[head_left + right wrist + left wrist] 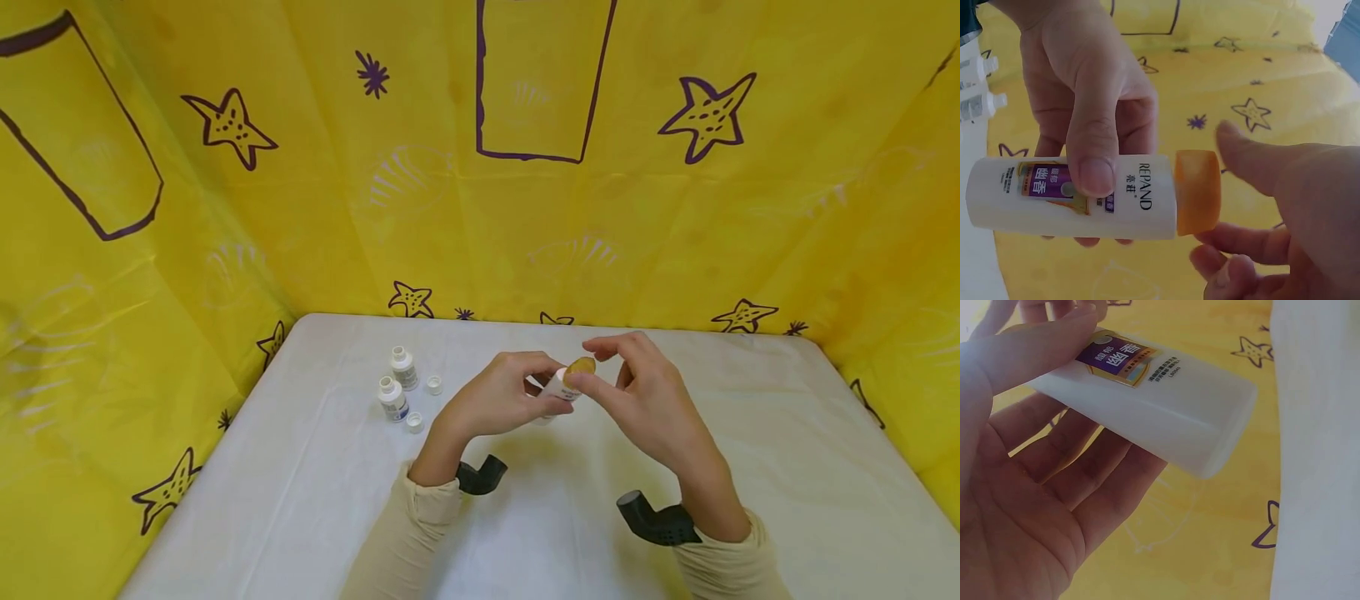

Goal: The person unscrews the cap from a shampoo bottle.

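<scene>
Cream sleeves and black wrist mounts sit nearest, over a white-covered table [750,433]. Left hand [498,396] grips a white bottle [561,385] held on its side above mid-table, thumb across the purple label. Right hand [637,392] has its fingers at the orange cap [581,365], thumb raised; actual contact cannot be confirmed. Further left stand two small open bottles [397,383] with two loose white caps [423,404] beside them. Yellow star-printed sheeting [675,208] encloses the space on three sides.
</scene>
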A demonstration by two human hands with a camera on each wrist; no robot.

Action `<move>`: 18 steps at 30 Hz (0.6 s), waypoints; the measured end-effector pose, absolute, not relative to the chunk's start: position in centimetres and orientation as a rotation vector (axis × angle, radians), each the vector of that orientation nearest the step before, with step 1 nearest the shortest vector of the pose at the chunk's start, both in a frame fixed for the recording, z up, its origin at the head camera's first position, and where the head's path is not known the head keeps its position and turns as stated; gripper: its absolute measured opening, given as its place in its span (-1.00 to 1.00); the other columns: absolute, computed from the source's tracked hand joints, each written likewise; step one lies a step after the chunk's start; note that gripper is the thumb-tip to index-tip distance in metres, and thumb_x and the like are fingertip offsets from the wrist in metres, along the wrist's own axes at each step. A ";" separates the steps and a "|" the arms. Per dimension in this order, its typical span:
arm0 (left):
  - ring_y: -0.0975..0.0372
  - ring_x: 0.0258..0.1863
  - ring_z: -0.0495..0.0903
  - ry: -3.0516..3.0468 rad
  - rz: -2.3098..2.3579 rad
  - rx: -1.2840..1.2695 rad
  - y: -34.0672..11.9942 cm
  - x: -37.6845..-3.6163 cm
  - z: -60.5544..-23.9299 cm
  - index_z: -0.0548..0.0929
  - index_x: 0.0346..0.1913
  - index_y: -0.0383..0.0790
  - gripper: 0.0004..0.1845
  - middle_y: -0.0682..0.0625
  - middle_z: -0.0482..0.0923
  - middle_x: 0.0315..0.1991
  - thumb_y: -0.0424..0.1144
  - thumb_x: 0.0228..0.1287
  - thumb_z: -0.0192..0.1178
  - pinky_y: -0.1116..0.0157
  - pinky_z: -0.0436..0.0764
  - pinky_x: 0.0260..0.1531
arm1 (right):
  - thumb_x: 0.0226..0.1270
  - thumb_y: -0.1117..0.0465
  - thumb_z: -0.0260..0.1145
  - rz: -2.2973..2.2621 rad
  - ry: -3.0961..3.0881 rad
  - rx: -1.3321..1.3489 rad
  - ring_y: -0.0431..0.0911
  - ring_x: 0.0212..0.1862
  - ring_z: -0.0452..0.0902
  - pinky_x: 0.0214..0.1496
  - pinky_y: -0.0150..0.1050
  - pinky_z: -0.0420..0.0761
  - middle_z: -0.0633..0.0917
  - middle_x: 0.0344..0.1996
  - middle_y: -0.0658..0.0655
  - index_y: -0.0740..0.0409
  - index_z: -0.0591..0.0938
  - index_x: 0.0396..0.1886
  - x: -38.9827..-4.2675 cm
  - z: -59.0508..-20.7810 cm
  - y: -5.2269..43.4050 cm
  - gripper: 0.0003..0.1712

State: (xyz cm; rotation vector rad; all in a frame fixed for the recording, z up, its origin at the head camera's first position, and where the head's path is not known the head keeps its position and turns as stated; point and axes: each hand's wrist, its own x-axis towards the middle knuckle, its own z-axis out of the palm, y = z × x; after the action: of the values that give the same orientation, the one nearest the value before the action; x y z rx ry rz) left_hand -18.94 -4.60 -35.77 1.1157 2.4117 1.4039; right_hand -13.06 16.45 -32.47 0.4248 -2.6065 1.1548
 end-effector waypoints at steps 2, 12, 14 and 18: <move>0.37 -0.24 0.66 2.392 1.417 1.104 -4.5 -19.0 -35.8 0.75 -0.05 -0.08 -0.78 0.09 0.71 -0.23 -0.21 0.25 0.44 0.31 0.73 -0.11 | 0.35 -0.09 0.42 1.140 -2.648 0.335 -0.14 -0.43 0.37 -0.45 -0.33 0.43 0.62 -0.18 0.02 0.01 0.66 0.05 -13.0 -32.3 16.3 -0.60; 0.37 -0.24 0.60 2.399 1.343 1.148 -4.2 -18.9 -36.1 0.75 -0.02 -0.02 -0.75 0.17 0.72 -0.25 -0.16 0.25 0.45 0.29 0.71 -0.11 | 0.32 -0.05 0.47 1.074 -2.633 0.342 -0.15 -0.43 0.38 -0.40 -0.34 0.45 0.65 -0.22 0.00 0.02 0.67 -0.10 -12.9 -32.6 16.3 -0.69; 0.39 -0.24 0.61 2.405 1.346 1.155 -4.2 -19.0 -36.1 0.75 -0.04 -0.03 -0.77 0.16 0.71 -0.25 -0.16 0.26 0.45 0.31 0.70 -0.11 | 0.33 0.02 0.47 1.078 -2.610 0.387 -0.19 -0.46 0.37 -0.42 -0.35 0.44 0.65 -0.18 0.00 0.01 0.69 -0.06 -12.9 -32.6 16.3 -0.72; 0.41 -0.26 0.64 2.402 1.377 1.153 -4.3 -19.0 -36.1 0.74 -0.09 -0.05 -0.80 0.14 0.70 -0.26 -0.19 0.24 0.45 0.33 0.71 -0.15 | 0.33 0.19 0.46 1.106 -2.546 0.504 -0.26 -0.53 0.34 -0.49 -0.37 0.43 0.67 -0.17 -0.01 0.00 0.70 -0.01 -13.1 -32.7 16.4 -0.75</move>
State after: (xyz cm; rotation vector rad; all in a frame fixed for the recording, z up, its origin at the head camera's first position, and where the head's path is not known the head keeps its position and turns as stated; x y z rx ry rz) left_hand -19.02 -4.29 -36.07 1.1534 2.4022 1.3766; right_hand -13.07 16.38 -32.75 0.5042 -2.5465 1.1057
